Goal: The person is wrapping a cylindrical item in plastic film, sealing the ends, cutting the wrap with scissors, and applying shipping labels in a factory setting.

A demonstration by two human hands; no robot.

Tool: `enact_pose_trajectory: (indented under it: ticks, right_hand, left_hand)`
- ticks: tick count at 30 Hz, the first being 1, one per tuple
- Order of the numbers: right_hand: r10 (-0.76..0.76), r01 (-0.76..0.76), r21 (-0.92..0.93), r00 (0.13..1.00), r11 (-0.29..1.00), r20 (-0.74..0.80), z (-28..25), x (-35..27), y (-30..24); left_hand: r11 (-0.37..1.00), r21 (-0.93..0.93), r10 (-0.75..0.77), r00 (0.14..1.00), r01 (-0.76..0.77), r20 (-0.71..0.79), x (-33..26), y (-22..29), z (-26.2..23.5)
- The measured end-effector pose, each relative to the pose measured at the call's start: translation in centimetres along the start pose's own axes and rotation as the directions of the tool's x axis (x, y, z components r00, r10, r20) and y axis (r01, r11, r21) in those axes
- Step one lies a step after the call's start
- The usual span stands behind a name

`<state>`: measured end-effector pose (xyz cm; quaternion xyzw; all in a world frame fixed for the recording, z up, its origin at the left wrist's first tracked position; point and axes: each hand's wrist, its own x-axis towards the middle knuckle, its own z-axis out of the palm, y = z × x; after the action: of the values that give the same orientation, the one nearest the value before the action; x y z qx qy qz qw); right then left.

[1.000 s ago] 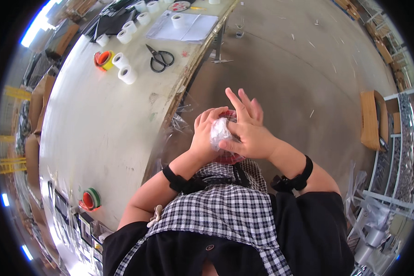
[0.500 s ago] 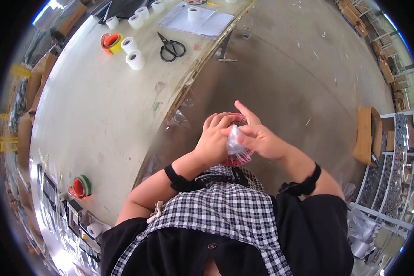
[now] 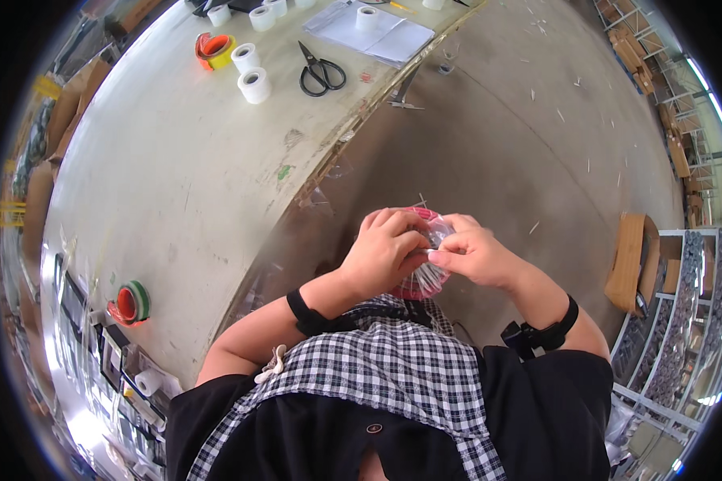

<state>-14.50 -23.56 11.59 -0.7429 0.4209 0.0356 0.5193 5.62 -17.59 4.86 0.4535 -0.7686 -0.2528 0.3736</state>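
Observation:
In front of my apron I see a round pink thing (image 3: pixel 419 287) with pale lines across it and clear plastic film (image 3: pixel 439 232) over it; its exact kind is unclear. My left hand (image 3: pixel 383 250) is closed at its left side, with thumb and fingertips pinching the film near the middle. From the right, my right hand (image 3: pixel 475 255) meets it, its thumb and forefinger pressed together on the same film. The two pinches almost touch. My hands cover much of the pink thing.
To the left is a long pale table (image 3: pixel 176 176). On it lie black scissors (image 3: pixel 322 74), white rolls (image 3: pixel 254 85), an orange-and-yellow tape roll (image 3: pixel 216 51), papers (image 3: pixel 369 34) and a green-and-red tape roll (image 3: pixel 130 304). A cardboard box (image 3: pixel 634 263) and metal shelving (image 3: pixel 658 405) stand at right.
The bunched film that stood up between my hands is now lower and flatter. My right hand has shifted slightly right, and its raised finger has come down. The view has turned a little.

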Motion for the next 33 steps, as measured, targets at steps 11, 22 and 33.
enact_pose_trajectory:
  ticks: [11, 22, 33]
  right_hand:
    - [-0.468, 0.451, 0.248, 0.884, 0.858, 0.013, 1.0, 0.9, 0.4]
    - [-0.708, 0.149, -0.922, 0.687, 0.358, -0.164, 2.4, 1.5, 0.6]
    - [-0.53, 0.36, -0.817, 0.845, 0.451, 0.08, -1.0, 5.3, 1.1]
  left_hand:
    - [0.994, -0.11, -0.004, 0.999, 0.008, 0.041, -0.6, -0.8, -0.2]
    - [0.994, -0.026, -0.104, 0.992, 0.106, 0.068, -0.9, -1.5, -1.0]
    - [0.995, -0.091, -0.036, 0.999, 0.038, 0.021, -1.2, -1.4, -1.8]
